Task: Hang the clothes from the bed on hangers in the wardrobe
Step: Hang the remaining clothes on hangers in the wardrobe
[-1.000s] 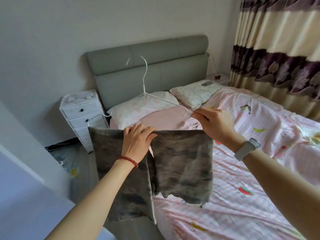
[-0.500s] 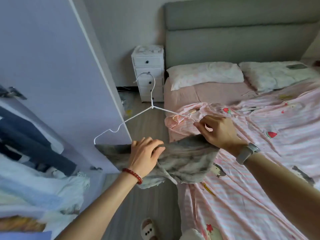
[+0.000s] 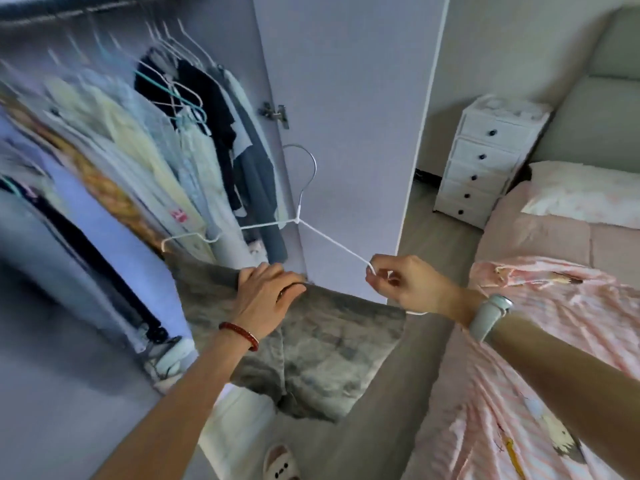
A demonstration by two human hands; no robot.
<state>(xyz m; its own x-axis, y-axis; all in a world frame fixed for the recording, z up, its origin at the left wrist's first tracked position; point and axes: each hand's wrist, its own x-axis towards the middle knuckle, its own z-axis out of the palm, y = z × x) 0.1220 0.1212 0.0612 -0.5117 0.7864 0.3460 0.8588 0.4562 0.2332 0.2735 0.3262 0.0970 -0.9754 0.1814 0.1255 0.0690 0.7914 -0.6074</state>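
Observation:
A grey mottled pair of shorts (image 3: 311,344) hangs folded over the bar of a white wire hanger (image 3: 301,216). My left hand (image 3: 266,299) grips the shorts and the bar at the middle. My right hand (image 3: 408,285) pinches the hanger's right end. The hanger's hook points up in front of the open wardrobe door (image 3: 346,116). The wardrobe (image 3: 104,150) on the left holds several hung clothes on a rail, blurred by motion. The bed (image 3: 554,323) with its pink printed cover lies on the right.
A white drawer chest (image 3: 485,157) stands between the door and the grey headboard (image 3: 595,98). A pillow (image 3: 581,195) lies at the bed's head. My slipper (image 3: 280,462) shows on the wooden floor below. A door hinge (image 3: 275,112) sticks out near the hung clothes.
The view has swung left from the bed to the open wardrobe. Both hands have carried the hanger with the shorts toward the wardrobe, keeping the same hold.

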